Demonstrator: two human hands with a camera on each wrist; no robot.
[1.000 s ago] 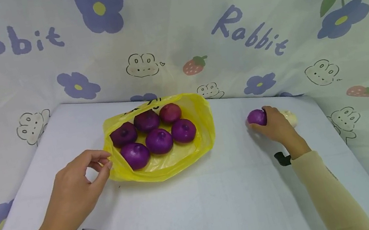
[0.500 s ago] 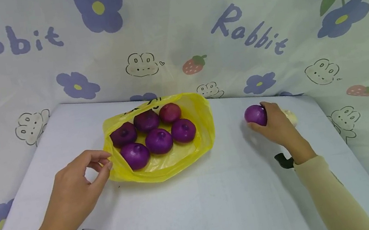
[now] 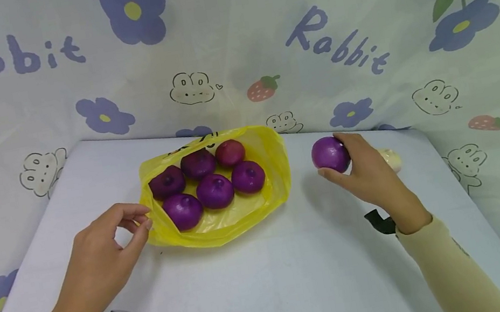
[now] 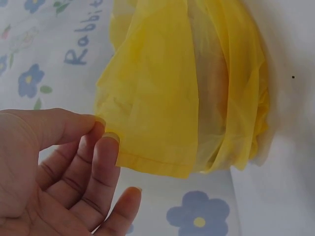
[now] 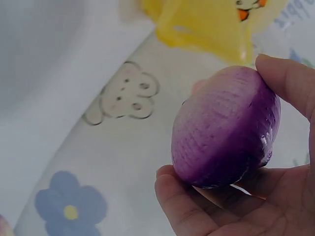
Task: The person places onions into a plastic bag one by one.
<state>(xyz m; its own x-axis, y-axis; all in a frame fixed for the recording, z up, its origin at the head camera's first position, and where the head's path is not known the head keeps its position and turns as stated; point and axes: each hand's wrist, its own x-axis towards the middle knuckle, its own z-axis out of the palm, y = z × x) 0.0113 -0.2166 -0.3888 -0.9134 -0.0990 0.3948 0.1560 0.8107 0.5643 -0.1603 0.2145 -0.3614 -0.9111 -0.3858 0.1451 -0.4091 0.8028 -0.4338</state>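
My right hand (image 3: 370,172) grips a glossy purple onion (image 3: 330,155) between thumb and fingers, held above the table on the right. In the right wrist view the onion (image 5: 224,130) shows a paler side, with the thumb on one side and fingers on the other. Left of it a yellow plastic bag (image 3: 220,236) lies with its mouth wide, and several purple onions (image 3: 215,191) sit inside. At the bag's left edge my left hand (image 3: 105,250) pinches the plastic. The left wrist view shows thumb and fingertips on a corner of the yellow bag (image 4: 152,98).
A pale cream thing (image 3: 392,159) lies on the table behind my right hand, partly covered by it. The white table (image 3: 280,287) ends at the back against a printed curtain (image 3: 220,30) with rabbits and flowers.
My right hand has lifted the purple onion and carried it leftward towards the bag, uncovering more of the pale thing. The left hand and the bag have stayed put.
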